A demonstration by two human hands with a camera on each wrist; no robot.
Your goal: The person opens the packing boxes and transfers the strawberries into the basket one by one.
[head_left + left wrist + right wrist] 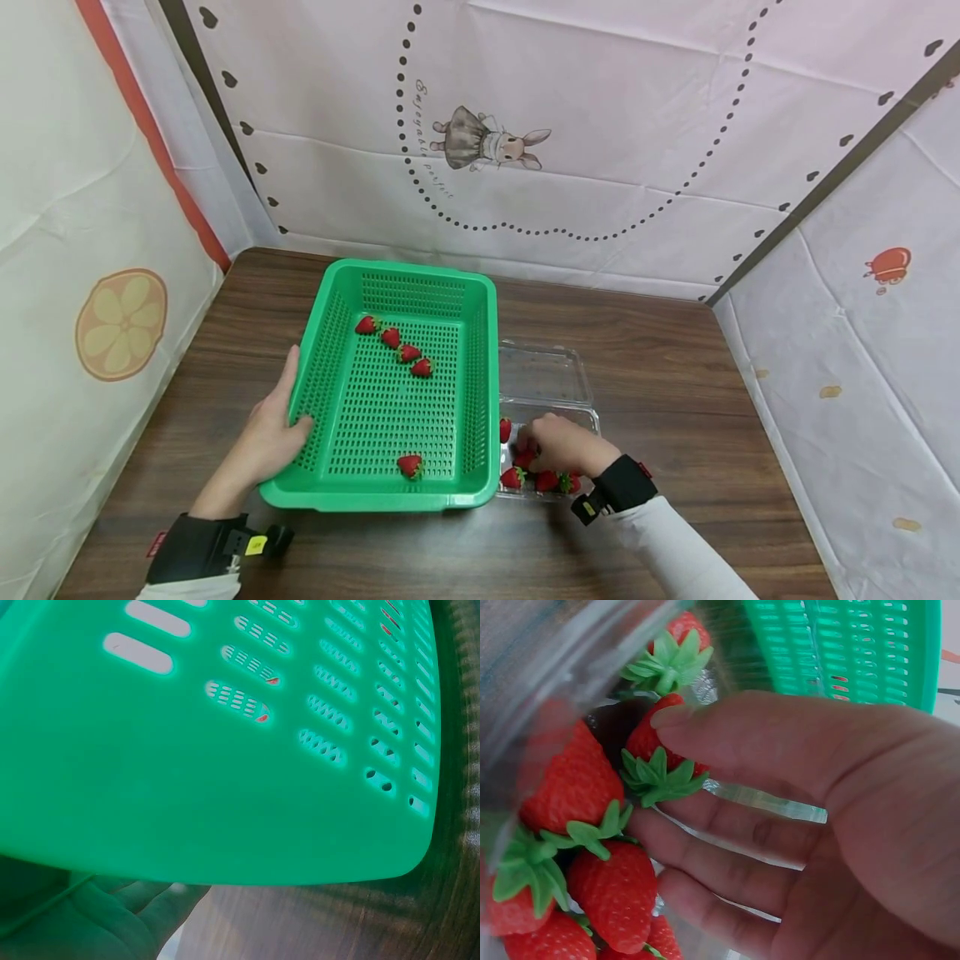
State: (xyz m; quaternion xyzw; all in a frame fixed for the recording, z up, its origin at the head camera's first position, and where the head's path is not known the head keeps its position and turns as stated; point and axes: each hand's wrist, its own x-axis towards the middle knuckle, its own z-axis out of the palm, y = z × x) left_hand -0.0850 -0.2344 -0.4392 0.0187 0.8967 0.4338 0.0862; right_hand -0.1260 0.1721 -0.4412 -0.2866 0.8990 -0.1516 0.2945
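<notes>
The left hand (272,433) lies with straight fingers against the left wall of the green basket (330,350), which stands on the wooden table (675,392); on the basket floor four strawberries (395,343) run in a slanted line, and a fifth (410,466) sits near the front wall. Just right of the basket lies the open clear plastic box (545,377); in it the right hand (558,444) pinches one strawberry (654,750) between thumb and fingers, with more strawberries (607,885) just beside it.
</notes>
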